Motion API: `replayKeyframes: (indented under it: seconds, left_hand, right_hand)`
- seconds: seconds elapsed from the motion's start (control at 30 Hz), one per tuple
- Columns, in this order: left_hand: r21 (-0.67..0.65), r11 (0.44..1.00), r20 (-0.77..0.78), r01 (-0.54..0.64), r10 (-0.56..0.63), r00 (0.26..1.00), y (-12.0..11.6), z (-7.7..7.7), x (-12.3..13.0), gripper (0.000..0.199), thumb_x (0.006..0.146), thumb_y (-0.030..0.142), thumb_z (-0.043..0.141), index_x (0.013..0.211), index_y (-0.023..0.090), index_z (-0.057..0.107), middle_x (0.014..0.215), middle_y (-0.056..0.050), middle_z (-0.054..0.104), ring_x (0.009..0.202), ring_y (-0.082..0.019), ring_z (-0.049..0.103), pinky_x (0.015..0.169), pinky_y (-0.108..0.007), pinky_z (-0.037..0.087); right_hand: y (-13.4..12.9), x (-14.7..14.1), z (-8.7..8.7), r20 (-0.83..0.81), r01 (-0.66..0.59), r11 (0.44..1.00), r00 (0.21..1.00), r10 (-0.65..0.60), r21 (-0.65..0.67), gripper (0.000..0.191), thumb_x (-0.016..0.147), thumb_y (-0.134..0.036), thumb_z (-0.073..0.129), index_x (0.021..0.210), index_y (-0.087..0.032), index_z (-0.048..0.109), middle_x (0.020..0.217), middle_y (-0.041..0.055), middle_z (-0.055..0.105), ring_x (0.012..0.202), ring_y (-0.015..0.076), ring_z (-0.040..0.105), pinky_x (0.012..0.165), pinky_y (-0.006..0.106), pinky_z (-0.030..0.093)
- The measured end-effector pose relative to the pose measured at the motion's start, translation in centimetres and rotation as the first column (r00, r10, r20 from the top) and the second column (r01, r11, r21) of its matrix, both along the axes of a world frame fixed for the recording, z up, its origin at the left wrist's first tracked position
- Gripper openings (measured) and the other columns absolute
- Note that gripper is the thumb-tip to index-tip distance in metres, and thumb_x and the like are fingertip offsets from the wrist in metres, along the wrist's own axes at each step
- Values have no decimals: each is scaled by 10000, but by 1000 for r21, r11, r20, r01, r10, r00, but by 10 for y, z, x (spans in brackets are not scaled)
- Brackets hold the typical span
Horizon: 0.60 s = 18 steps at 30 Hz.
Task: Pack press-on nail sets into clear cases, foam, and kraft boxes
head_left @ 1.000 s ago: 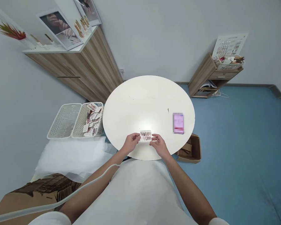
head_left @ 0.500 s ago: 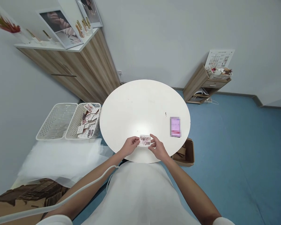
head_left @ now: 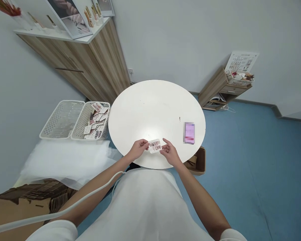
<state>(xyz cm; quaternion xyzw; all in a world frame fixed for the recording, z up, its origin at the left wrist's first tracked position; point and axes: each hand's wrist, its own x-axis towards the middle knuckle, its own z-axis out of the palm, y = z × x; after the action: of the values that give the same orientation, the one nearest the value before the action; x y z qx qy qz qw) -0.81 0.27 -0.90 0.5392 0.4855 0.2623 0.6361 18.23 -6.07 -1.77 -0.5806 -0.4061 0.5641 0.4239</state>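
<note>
Probably light and stiff, best held by its edges, a nail card [head_left: 155,146] sits pinched in the left hand [head_left: 138,149], the right hand [head_left: 171,154] spread alongside.

White short-sleeved top [head_left: 145,201], pale cable [head_left: 27,220] across the left forearm [head_left: 107,173].

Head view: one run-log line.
nail card: over white table | left hand: pinches left edge | right hand: at right edge, contact unclear

White table [head_left: 145,107]; over it, a white card [head_left: 155,146] with pinkish rows; right of it, plain blue floor [head_left: 233,157].
</note>
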Motion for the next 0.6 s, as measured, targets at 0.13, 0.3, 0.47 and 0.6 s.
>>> replayKeyframes:
  seconds: [0.13,0.3,0.47,0.6]
  left_hand:
    - [-44,999,-13,-22,21,1000,-6,-4,-6,272,728,412,570,786,147,603,710,-33,623,672,-135,581,687,-291,455]
    - [18,996,-66,-87,88,994,1,-5,-34,348,716,415,589,963,174,628,859,-53,658,787,-166,599,732,-300,457]
    - [-133,975,9,-180,183,983,11,-13,-72,325,664,428,648,822,146,678,763,-52,675,693,-150,594,699,-296,468]
    - [-287,860,76,-421,459,885,14,-28,-99,365,632,442,678,846,147,682,752,-49,682,675,-135,597,710,-300,466]
  right_hand:
    - [6,-6,-3,-65,100,995,993,-100,4,292,699,-301,584,969,-197,553,762,-6,565,653,117,572,683,303,470]
    - [40,-31,-2,109,-118,993,987,116,14,180,730,-300,542,841,-190,631,786,26,628,709,142,576,681,306,466]
    - [86,-71,-5,229,-291,955,934,273,50,239,738,-272,536,948,-220,637,878,26,633,785,136,573,742,305,452]
    - [104,-101,-14,137,-282,955,946,293,-93,358,711,-311,582,1058,-220,576,898,24,604,725,122,583,699,302,466]
